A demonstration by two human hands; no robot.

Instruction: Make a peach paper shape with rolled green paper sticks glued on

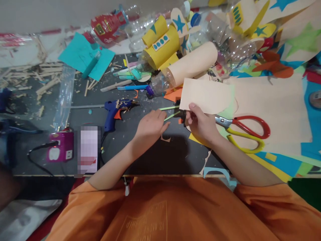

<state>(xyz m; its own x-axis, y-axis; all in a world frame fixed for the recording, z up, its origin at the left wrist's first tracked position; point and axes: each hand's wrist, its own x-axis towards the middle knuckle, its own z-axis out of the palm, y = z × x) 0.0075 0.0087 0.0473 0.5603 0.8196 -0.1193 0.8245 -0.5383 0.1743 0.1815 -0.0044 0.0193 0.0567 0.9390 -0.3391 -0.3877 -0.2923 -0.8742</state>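
Cream paper pinched in the right hand, slim green tool in the left

A small rectangular sheet of cream paper [200, 92] is just right of centre in the frame, raised over the clutter. The right hand [202, 125] grips its lower edge, thumb on top and the other fingers curled beneath. Just left of it, the left hand [149, 124] has its fingers closed on a tool with two slim pale-green bars [170, 108], which run towards a dark part near the paper; its far end is hidden.

Near the right wrist lie large metal scissors with one red and one yellow handle [235, 122], partly over a big cream sheet [276, 103] at the right of the frame. Above the hands, a clear plastic bottle wrapped in cream paper [195, 63] lies tilted, and a yellow-paper-wrapped bottle [164, 47] is near it, towards the top.

Left of centre, a blue hot-glue gun with an orange trigger [112, 113] rests on the dark surface [147, 159]. A purple box with a black cable [60, 145] and a phone with a partly pixelated screen [89, 144] sit at lower left. Pale wood splinters [50, 73] and a square turquoise sheet [71, 55] occupy the upper left.
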